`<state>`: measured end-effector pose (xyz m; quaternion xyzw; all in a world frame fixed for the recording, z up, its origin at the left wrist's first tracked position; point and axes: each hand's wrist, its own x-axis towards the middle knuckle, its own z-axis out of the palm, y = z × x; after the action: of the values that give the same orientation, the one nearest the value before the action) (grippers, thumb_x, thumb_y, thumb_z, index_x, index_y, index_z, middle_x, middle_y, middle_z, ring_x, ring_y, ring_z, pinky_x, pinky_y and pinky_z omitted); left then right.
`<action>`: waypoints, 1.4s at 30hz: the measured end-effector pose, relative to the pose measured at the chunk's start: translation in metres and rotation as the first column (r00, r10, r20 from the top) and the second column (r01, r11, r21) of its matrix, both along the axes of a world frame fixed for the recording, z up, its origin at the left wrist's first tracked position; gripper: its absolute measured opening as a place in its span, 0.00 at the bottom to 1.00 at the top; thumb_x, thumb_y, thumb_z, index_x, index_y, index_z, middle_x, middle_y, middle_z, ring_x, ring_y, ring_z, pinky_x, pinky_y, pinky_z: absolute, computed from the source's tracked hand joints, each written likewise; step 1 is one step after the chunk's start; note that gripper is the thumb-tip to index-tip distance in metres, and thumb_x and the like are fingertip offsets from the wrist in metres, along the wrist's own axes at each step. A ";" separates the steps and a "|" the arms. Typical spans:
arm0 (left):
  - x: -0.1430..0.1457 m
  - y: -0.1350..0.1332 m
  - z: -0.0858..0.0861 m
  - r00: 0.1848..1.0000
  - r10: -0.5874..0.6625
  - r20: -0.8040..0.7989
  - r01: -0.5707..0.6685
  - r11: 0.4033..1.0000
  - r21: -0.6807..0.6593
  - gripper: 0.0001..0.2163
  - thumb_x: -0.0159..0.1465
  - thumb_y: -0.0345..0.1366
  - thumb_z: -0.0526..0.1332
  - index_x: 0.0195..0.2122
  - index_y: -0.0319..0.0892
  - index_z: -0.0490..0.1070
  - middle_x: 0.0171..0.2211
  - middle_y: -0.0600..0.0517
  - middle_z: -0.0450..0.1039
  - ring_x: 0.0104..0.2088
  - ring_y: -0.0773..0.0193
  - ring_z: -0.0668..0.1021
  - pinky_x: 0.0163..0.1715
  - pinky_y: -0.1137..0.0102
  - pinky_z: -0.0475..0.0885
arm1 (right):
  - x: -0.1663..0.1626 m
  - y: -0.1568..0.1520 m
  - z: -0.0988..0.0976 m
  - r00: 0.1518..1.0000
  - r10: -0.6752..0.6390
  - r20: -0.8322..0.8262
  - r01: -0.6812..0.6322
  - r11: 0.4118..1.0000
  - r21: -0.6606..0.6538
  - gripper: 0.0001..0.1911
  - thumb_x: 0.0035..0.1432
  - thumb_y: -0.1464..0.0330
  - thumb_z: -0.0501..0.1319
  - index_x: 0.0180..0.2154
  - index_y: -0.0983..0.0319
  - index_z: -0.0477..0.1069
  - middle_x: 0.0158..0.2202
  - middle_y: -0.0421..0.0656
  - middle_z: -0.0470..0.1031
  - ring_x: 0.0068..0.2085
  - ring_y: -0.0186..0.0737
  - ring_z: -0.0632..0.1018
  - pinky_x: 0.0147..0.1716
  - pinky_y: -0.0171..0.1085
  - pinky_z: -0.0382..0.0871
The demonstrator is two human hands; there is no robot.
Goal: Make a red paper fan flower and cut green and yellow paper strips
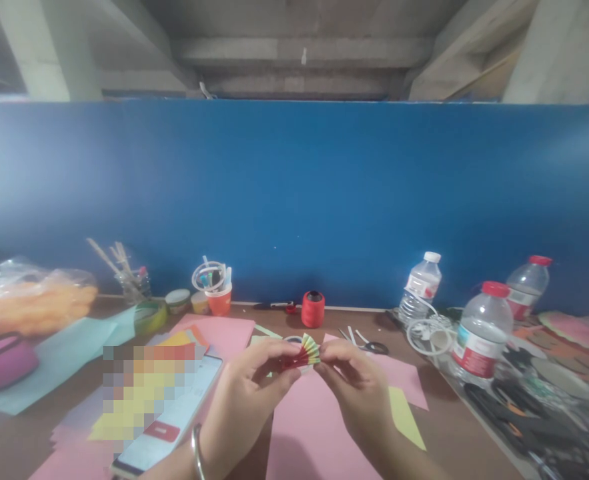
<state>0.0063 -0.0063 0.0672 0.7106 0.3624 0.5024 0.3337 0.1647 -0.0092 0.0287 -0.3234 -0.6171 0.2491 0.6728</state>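
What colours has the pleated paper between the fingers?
The pleated paper is yellow-green and red; the head view shows it.

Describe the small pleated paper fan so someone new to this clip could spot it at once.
Find the blue partition, then the brown tabletop below it. Over the pink sheet, the left hand and right hand pinch a small paper fan. Unlike the flat sheets around it, it is gathered in narrow pleats, yellow-green at the spread edge and red toward the left hand.

Paper fan [309,351], ridged, matt; plastic bottles [481,333], glossy; metal bangle [197,452], smooth, shiny
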 end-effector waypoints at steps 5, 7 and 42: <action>0.003 -0.003 0.003 0.997 -0.029 0.070 0.035 0.995 -0.093 0.08 0.52 0.27 0.61 0.33 0.43 0.73 0.35 0.52 0.75 0.36 0.62 0.77 0.38 0.69 0.74 | -0.002 -0.001 0.004 0.991 0.072 -0.111 -0.073 0.997 -0.008 0.07 0.47 0.76 0.63 0.27 0.58 0.71 0.37 0.42 0.72 0.39 0.40 0.74 0.35 0.37 0.70; 0.003 -0.004 0.003 0.996 -0.043 0.084 0.052 0.993 -0.104 0.08 0.51 0.26 0.61 0.32 0.43 0.73 0.33 0.52 0.75 0.34 0.63 0.77 0.37 0.70 0.74 | -0.003 -0.002 0.005 0.985 0.095 -0.146 -0.099 0.995 -0.018 0.08 0.47 0.77 0.63 0.26 0.57 0.71 0.37 0.41 0.73 0.40 0.39 0.74 0.36 0.36 0.71; -0.003 -0.008 0.001 0.980 0.046 -0.193 -0.004 0.977 0.212 0.06 0.55 0.26 0.59 0.30 0.45 0.69 0.29 0.56 0.74 0.30 0.68 0.75 0.31 0.75 0.70 | -0.001 -0.003 0.007 0.983 0.168 -0.080 -0.174 0.982 -0.072 0.05 0.44 0.72 0.67 0.28 0.57 0.75 0.26 0.40 0.74 0.30 0.38 0.74 0.30 0.36 0.68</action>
<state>0.0029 -0.0145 0.0678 0.7836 0.3473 0.4692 0.2128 0.1639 -0.0123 0.0359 -0.2861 -0.6072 0.3416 0.6579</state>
